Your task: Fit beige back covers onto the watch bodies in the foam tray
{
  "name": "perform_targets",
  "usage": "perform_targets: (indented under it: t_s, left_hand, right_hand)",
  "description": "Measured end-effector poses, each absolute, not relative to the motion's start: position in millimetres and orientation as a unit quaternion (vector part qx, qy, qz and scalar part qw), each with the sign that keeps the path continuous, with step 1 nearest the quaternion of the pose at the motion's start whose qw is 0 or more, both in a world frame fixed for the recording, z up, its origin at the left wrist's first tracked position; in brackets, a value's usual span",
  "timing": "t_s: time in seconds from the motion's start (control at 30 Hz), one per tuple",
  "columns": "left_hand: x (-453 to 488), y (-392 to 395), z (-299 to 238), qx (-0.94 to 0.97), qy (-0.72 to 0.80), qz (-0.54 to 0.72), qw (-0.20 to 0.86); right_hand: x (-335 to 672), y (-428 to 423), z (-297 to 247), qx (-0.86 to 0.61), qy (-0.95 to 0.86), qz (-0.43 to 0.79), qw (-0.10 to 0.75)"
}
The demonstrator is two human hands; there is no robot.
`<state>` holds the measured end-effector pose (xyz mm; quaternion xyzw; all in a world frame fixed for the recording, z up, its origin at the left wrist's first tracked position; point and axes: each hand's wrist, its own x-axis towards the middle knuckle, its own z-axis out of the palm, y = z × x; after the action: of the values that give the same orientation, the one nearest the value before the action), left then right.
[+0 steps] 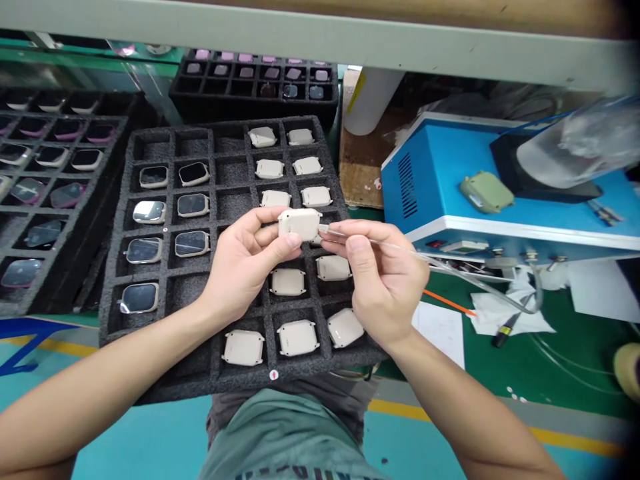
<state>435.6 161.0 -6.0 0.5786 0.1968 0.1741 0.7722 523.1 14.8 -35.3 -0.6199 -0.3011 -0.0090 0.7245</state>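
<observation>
My left hand (250,257) pinches a cream smartwatch case (300,225) by its left side, with the plain face up. In my right hand (383,270) is a thin rod-like tool joined to a clear tube (450,267); its tip meets or nearly meets the case's right edge. Both hands are above a black foam tray (273,363). Cream cases such as this case (298,337) lie face down in its right-hand compartments. To the left, cases with dark glass screens such as this watch (139,298) lie face up.
A blue machine (425,167) stands on the right, carrying an olive watch case (487,192). A second foam tray (83,253) is at left and another tray (250,107) behind. Papers (440,333) and an orange stick (449,302) lie on the green bench. A shelf edge (320,40) crosses above.
</observation>
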Motion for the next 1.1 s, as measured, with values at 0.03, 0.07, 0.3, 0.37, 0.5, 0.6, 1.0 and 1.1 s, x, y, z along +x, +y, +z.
perform_targets:
  t_s: [0.03,0.07,0.3,0.37,0.5,0.6,1.0,1.1]
  left_hand:
    - [435.5,161.1,-6.0,0.580,0.196,0.174,0.771]
    - [435.4,161.3,-6.1,0.580,0.196,0.174,0.771]
    - [435.3,160.8,-6.8,0.576,0.192,0.179,0.775]
    - [435.2,160.8,-6.8,0.572,0.192,0.179,0.777]
    - [435.5,161.5,-5.4,0.569,0.201,0.178,0.777]
    - [435.6,161.7,-2.6,0.565,0.207,0.173,0.779]
    - [438.0,165.3,0.2,0.585,0.228,0.180,0.757]
    - [438.9,164.6,1.3,0.587,0.229,0.184,0.755]
  right_hand:
    - [523.2,14.8,-35.3,-0.620,-0.301,-0.009,0.724]
    - [523.3,14.8,-35.2,-0.620,-0.302,-0.010,0.724]
    - [523.4,14.7,-35.0,-0.613,-0.306,-0.008,0.728]
    - [523.5,14.7,-35.3,-0.612,-0.304,-0.003,0.730]
    - [524.3,15.5,-35.8,-0.605,-0.300,0.007,0.738]
    - [525.9,16.9,-35.9,-0.598,-0.303,0.017,0.742]
    - [530.6,22.4,-34.5,-0.574,-0.310,0.047,0.757]
    - [530.9,23.1,-34.3,-0.571,-0.311,0.047,0.758]
